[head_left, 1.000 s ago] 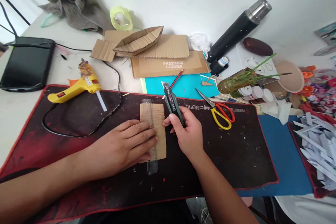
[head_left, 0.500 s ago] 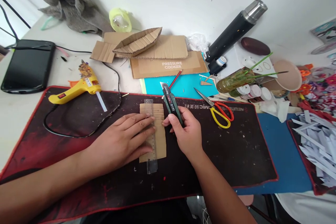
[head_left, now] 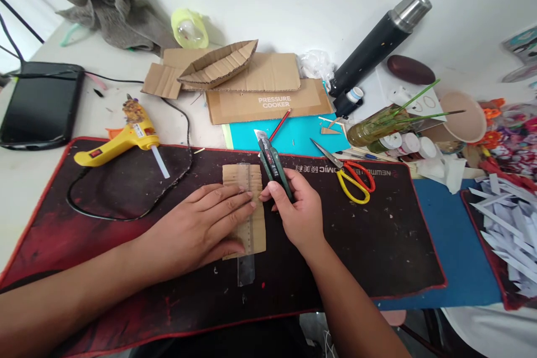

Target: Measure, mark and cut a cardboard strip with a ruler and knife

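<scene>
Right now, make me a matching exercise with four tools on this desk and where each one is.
Things:
1. glue gun
2. scissors
3. utility knife
4. clear ruler

Places:
A. gripped in the right hand
B. pressed on the cardboard strip by the left hand
C. across the far left edge of the mat
D. on the mat, right of the right hand

Pairs: 1-C, 2-D, 3-A, 4-B

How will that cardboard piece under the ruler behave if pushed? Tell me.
Probably light: the cardboard piece is small and thin. Likely fairly stiff, since it lies flat. It should hardly slide while the left hand presses the ruler on it.
</scene>
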Demonstrator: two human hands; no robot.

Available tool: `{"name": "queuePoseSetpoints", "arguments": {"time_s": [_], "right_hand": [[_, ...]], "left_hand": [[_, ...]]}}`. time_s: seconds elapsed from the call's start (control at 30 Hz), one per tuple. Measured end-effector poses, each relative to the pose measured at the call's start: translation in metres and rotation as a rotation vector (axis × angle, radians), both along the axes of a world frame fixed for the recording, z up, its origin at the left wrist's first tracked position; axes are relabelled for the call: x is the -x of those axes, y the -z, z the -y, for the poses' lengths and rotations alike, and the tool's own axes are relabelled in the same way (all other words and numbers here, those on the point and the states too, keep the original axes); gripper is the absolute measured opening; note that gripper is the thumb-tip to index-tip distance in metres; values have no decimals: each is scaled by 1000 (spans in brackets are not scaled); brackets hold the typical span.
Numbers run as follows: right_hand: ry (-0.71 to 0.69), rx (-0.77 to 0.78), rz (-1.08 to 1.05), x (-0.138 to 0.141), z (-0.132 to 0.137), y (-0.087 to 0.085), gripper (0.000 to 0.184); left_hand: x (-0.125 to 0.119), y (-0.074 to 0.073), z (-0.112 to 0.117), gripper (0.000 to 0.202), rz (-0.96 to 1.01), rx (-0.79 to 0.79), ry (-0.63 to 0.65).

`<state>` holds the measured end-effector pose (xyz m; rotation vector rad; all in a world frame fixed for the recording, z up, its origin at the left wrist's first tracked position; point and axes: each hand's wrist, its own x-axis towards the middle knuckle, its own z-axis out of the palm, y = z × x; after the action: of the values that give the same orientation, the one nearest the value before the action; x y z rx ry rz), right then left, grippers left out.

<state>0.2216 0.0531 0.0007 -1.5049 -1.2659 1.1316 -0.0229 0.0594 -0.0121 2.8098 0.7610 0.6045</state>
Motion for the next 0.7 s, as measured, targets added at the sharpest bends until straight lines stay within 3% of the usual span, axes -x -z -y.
{"name": "queuePoseSetpoints", "arguments": {"time_s": [0.4, 0.47, 0.6, 0.7], "right_hand": [[3, 3, 14, 2, 0, -1, 26], [2, 4, 14, 1, 1, -1, 26], [6, 12, 21, 1, 1, -2, 25], [9, 15, 32, 2, 2, -2, 25]], "left_hand": [[-1, 1, 0, 50, -5, 0, -3], [-1, 1, 1, 62, 0, 7, 7], [-1, 2, 5, 105, -13, 46, 30], [0, 2, 6, 95, -35, 59, 24]]}}
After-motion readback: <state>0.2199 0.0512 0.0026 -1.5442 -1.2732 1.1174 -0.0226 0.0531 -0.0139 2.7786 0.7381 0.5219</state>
